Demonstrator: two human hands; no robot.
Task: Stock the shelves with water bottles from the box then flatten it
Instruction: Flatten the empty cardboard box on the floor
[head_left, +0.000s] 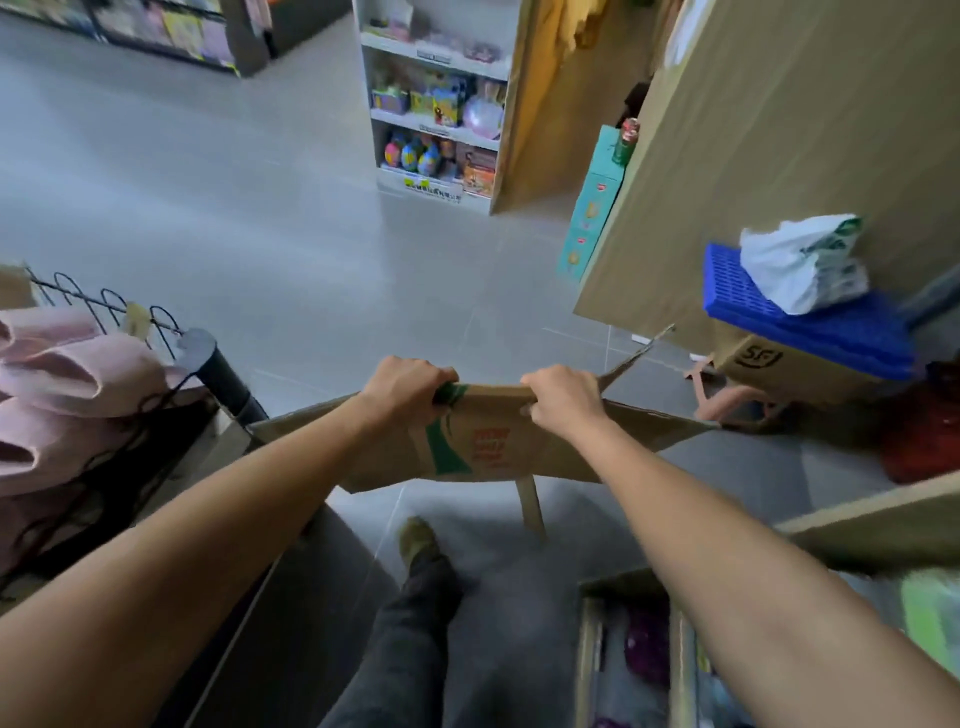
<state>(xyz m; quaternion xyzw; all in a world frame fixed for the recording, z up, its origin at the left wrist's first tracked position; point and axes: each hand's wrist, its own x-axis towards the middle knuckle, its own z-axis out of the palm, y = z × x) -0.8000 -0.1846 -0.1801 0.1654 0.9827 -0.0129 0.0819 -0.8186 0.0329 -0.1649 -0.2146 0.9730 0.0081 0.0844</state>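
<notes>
You stand on a grey tile floor (260, 234). On it sit a white toy shelf (426, 120), tall teal boxes (592, 208) — and, off to the right, maybe a pink stool (727, 402).

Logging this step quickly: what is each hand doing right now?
Left hand: closed, gripping the top edge of the flattened cardboard box.
Right hand: closed, gripping the same edge of the box.
</notes>
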